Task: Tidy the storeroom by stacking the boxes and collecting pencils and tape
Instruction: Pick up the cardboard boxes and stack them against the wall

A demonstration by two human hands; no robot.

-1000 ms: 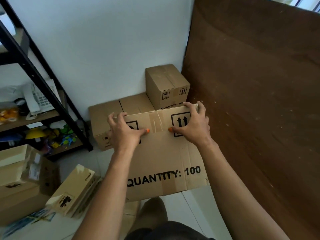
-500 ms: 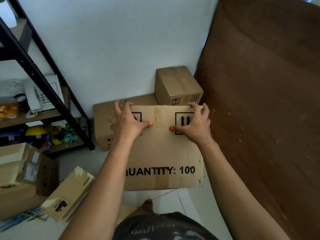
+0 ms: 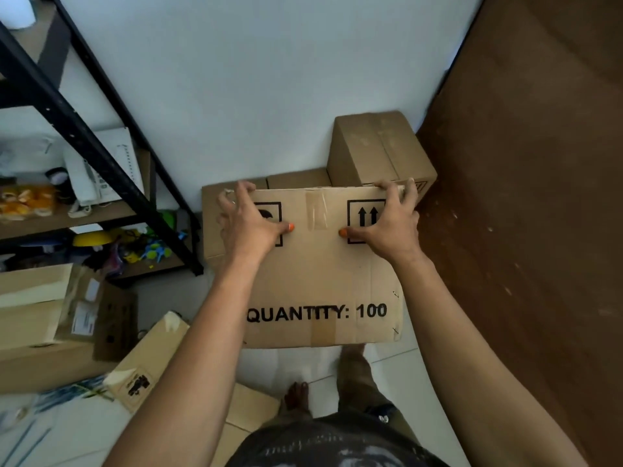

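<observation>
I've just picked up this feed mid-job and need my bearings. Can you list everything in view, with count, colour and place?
Carried box: 1, brown, printed QUANTITY: 100, held in front of the stack.
Low box: 1, brown, on the floor against the wall, mostly hidden.
Small box: 1, brown, on the low box, in the corner.
Floor boxes: several, tan, lower left; exact count unclear.
Shelf rack: 1, black frame, left.
Telephone: 1, white, on a shelf.
Toys: a mixed-colour heap, lowest shelf.
Board: 1, dark brown, right.
Left hand: grips the carried box's top edge.
Right hand: grips the same edge.
</observation>
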